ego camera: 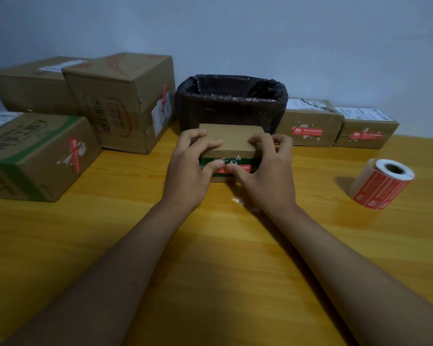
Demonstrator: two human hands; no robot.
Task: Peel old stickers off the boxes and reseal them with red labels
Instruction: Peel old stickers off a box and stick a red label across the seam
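- Pressing with both thumbs, you smooth a red label (pixel 231 169) along the near face of the small box (pixel 229 143), which sits mid-table just in front of the black-lined bin (pixel 231 101).
- Left hand (pixel 191 168): fingers curled over the top left edge of the box, thumb down on the label's left part. Grip reads as a clamp, top against front.
- Right hand (pixel 265 171): same hold mirrored, fingers hooked on the top right edge, thumb tip touching the label beside the other thumb.
- Handling judgement: box looks light and its cardboard thin, so it will likely slide or dent under a hard push; brace from the top edges as you do now.
- Label is thin paper on adhesive; it will probably crease if rubbed from the ends inward. Work from the middle outward.
- White torn residue shows just above the label; it may lift the upper edge.
- Label roll (pixel 383 183) lies on its side, far right, well apart from the box.
- Finished boxes (pixel 310 123) stand at far right; larger ones at left.
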